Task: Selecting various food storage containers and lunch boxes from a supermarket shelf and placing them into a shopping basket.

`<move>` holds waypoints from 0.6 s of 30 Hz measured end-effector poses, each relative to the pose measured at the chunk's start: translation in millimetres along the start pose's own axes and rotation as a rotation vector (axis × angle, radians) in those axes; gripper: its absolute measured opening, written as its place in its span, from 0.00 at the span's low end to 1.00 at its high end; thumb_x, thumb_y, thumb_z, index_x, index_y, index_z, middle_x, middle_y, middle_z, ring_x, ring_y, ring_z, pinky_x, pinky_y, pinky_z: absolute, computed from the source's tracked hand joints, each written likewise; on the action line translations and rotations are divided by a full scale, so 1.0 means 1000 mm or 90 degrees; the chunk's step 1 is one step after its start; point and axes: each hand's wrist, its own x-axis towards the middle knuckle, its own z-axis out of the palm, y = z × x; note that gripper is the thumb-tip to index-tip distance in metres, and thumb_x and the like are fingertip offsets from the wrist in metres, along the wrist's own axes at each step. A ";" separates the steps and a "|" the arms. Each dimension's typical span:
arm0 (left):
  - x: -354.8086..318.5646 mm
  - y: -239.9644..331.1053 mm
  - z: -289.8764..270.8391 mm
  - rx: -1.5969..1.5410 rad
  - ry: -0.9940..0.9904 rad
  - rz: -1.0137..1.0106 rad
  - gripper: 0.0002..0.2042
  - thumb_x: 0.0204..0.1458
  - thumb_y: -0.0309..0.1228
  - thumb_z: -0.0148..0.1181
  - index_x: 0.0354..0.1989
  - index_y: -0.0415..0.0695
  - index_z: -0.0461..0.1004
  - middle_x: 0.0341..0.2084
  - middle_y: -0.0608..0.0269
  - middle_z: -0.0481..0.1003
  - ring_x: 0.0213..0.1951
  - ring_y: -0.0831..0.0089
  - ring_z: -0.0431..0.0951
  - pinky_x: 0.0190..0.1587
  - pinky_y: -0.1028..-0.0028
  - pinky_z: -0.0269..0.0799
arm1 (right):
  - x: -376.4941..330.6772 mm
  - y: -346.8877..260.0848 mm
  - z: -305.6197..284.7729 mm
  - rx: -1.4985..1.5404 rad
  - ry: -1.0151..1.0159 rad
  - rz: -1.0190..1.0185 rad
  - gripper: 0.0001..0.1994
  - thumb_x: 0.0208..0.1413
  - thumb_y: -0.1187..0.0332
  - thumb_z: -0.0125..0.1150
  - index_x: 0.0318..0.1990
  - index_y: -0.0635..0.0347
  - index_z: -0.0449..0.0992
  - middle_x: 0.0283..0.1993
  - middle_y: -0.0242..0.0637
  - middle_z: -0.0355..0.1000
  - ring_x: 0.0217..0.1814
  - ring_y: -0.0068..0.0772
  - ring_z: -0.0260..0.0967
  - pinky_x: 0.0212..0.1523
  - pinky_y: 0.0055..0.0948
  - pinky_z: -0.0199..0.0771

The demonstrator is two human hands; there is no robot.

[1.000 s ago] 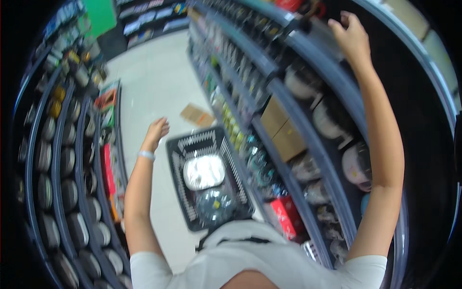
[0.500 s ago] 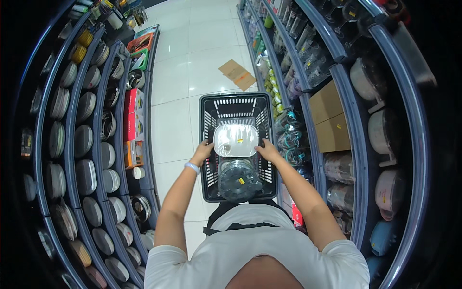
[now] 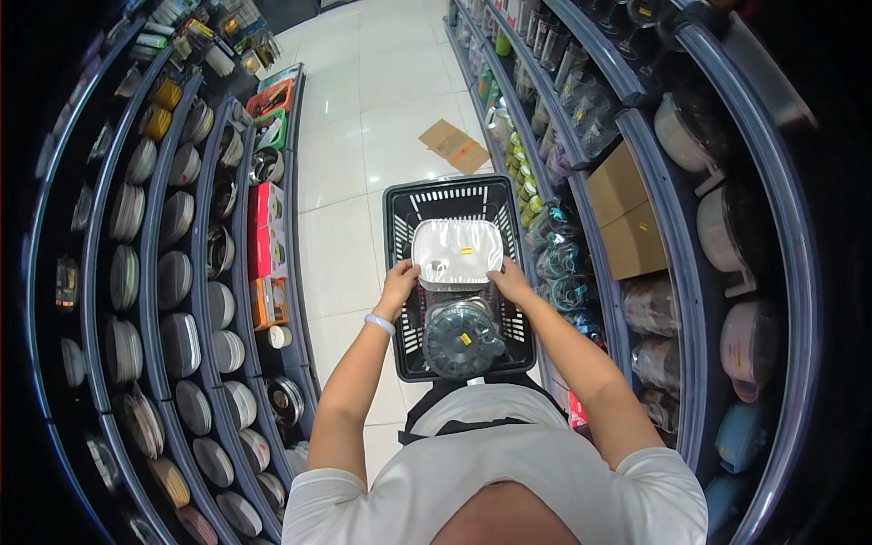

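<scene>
Within the far half of the black slatted plastic basket [image 3: 448, 184], a white, rounded-rectangular container [image 3: 454, 262], shiny with clear wrapping, sits between a person's two bare hands. Its long axis runs crosswise, from the basket's left side toward its right, so one short end falls to each hand. The left hand [image 3: 399, 283], below which a pale band [image 3: 380, 322] circles the wrist, grasps the container near its near left corner; the right hand [image 3: 510, 282] grasps it near the near right corner. Neither hand looks nearer to it. From where I stand, I cannot tell whether its underside rests on anything. Toward the basket's near end, just beside the container, lies a round, clear grey plastic item [image 3: 445, 350]. Beyond the basket's far end, a flat brown cardboard piece [image 3: 454, 147] lies on the pale tiled floor [image 3: 341, 227]. Grey shelving [image 3: 89, 272] flanks the basket, with red boxes [image 3: 262, 236] to its left and a brown cardboard box [image 3: 622, 218] to its right.
</scene>
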 end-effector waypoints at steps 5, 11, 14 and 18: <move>-0.023 0.068 0.023 -0.078 0.002 0.197 0.15 0.51 0.33 0.51 0.44 0.37 0.66 0.31 0.70 0.68 0.30 0.83 0.64 0.33 0.82 0.61 | -0.026 -0.056 -0.035 0.170 0.053 -0.115 0.23 0.45 0.70 0.58 0.49 0.68 0.62 0.43 0.43 0.69 0.47 0.30 0.65 0.48 0.27 0.63; -0.062 0.174 0.035 -0.140 -0.112 0.354 0.22 0.56 0.34 0.45 0.57 0.37 0.53 0.52 0.60 0.61 0.53 0.72 0.61 0.54 0.69 0.57 | -0.087 -0.199 -0.085 0.085 0.237 -0.404 0.37 0.45 0.63 0.61 0.58 0.70 0.49 0.57 0.54 0.56 0.61 0.45 0.52 0.58 0.34 0.51; -0.079 0.251 0.071 -0.177 -0.168 0.500 0.23 0.55 0.33 0.47 0.57 0.37 0.53 0.51 0.61 0.60 0.49 0.76 0.62 0.51 0.76 0.59 | -0.112 -0.262 -0.138 0.035 0.364 -0.475 0.37 0.44 0.64 0.60 0.58 0.72 0.48 0.57 0.58 0.54 0.61 0.48 0.52 0.59 0.35 0.51; -0.104 0.361 0.113 -0.227 -0.317 0.594 0.18 0.56 0.34 0.46 0.51 0.37 0.59 0.43 0.63 0.64 0.46 0.77 0.64 0.51 0.75 0.59 | -0.144 -0.336 -0.203 -0.042 0.490 -0.584 0.34 0.44 0.64 0.59 0.56 0.72 0.52 0.53 0.59 0.59 0.57 0.49 0.57 0.56 0.34 0.55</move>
